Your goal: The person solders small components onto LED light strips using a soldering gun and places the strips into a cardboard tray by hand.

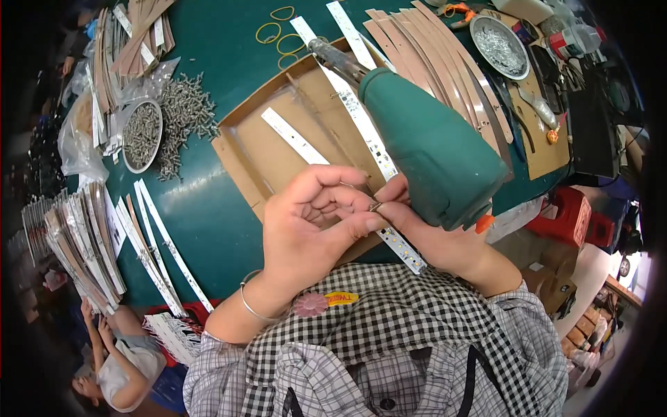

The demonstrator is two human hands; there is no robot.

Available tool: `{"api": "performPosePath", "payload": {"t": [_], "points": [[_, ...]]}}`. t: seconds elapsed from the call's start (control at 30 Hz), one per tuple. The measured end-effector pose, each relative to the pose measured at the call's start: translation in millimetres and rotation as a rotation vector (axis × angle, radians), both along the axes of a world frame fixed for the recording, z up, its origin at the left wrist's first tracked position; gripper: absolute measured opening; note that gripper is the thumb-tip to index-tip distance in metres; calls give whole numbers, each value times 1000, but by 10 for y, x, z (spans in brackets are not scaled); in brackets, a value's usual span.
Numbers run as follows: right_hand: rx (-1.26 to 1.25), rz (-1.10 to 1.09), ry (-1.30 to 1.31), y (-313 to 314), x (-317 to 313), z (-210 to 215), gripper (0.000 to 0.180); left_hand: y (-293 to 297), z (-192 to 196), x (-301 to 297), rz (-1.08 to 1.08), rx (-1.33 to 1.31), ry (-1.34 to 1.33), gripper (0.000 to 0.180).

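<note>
Between the fingertips of both hands, a small metal part (375,206) is pinched; it is too small to make out its kind. My left hand (306,226) is closed, thumb and forefinger on that part. From the other side my right hand (445,243) pinches it too, partly hidden by a green tool with a metal nozzle (434,142) that looks like a heat gun. Beneath the fingers runs a white LED circuit strip (361,121), its near end (410,258) by my right wrist. Another white strip (295,135) lies across a shallow cardboard tray (240,156).
Left lie a metal bowl (142,135) of small metal parts, a loose heap (187,104), and bundled strips (83,243). Brown strips (431,59) fan out at the far right, near a bowl of silvery bits (499,47). Rubber bands (267,33) lie beyond the tray. Another person (128,365) sits lower left.
</note>
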State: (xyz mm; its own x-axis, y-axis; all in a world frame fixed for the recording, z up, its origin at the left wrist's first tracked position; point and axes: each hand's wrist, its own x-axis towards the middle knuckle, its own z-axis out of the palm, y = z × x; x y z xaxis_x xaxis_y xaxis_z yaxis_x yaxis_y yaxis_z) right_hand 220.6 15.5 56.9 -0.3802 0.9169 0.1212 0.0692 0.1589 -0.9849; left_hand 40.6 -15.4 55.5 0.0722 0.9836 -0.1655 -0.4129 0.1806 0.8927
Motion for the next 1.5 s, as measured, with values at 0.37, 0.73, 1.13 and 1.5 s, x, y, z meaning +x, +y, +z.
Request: {"api": "performPosePath", "payload": {"t": [0.37,0.73,1.13,1.5], "points": [[-428,-11,266,8,-54,57,15,-34,-90,-90,-109,-92,-204,16],[-470,1,227,13,-25,131,19,-58,-18,-107,46,266,473,16],[-427,-25,161,-57,-29,85,15,-110,3,-205,60,571,1177,25],[-318,11,230,-133,-56,-82,20,-139,-85,-111,52,525,627,17]]}}
